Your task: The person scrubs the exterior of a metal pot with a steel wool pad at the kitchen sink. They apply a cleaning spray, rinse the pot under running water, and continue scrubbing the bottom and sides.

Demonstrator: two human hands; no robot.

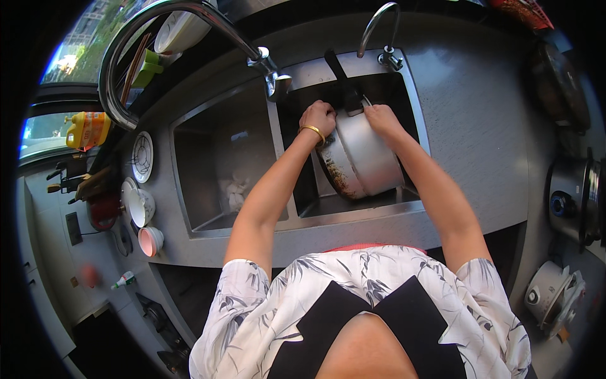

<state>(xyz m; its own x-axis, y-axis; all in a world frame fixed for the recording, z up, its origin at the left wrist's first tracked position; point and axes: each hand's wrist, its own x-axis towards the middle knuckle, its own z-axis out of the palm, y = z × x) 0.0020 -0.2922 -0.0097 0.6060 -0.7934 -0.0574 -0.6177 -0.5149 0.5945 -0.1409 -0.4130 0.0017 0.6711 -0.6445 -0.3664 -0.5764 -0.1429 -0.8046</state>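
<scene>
A metal saucepan (364,151) with a black handle (340,71) lies tilted on its side in the right basin (307,199) of a steel double sink. Dark scorch marks run along its base edge. My left hand (318,118), with a gold bangle at the wrist, rests against the pan near that edge. Its fingers are curled, and whatever may be under them is hidden. At the far rim, beside the handle joint, my right hand (383,121) grips the pan. The pan's inside is turned out of view.
A large curved faucet (270,76) and a smaller tap (390,57) stand behind the sink. White scraps (236,192) lie in the left basin (203,156). Bowls (142,208) line the counter at left. A black cooker (570,203) and a rice cooker (544,293) are at right.
</scene>
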